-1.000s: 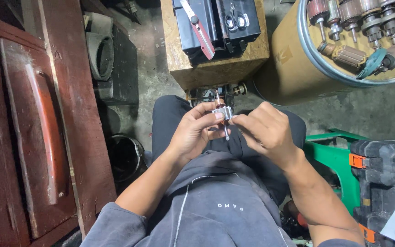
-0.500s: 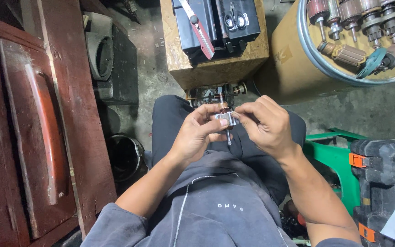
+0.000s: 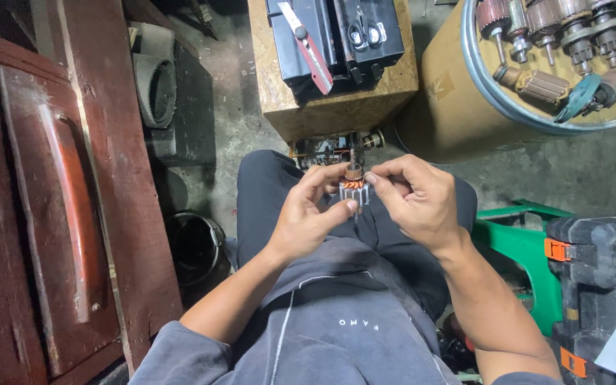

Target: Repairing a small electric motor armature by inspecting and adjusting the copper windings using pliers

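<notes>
A small motor armature (image 3: 354, 187), with copper windings, a silver core and a thin shaft, stands upright over my lap. My left hand (image 3: 311, 214) grips its left side with thumb and fingers. My right hand (image 3: 411, 196) pinches its right side near the top. Both hands touch it at once, above my dark trousers (image 3: 265, 192).
A wooden box (image 3: 336, 107) ahead carries a black case, a red utility knife (image 3: 308, 46) and scissors (image 3: 361, 32). A round drum (image 3: 458, 107) at upper right holds several armatures. Red wooden furniture (image 3: 58, 214) lines the left. A green stool (image 3: 522, 249) and black toolbox (image 3: 600, 278) sit at right.
The armature has been turned upright between my hands, with its copper end now showing at the top. Both hands stayed over my lap.
</notes>
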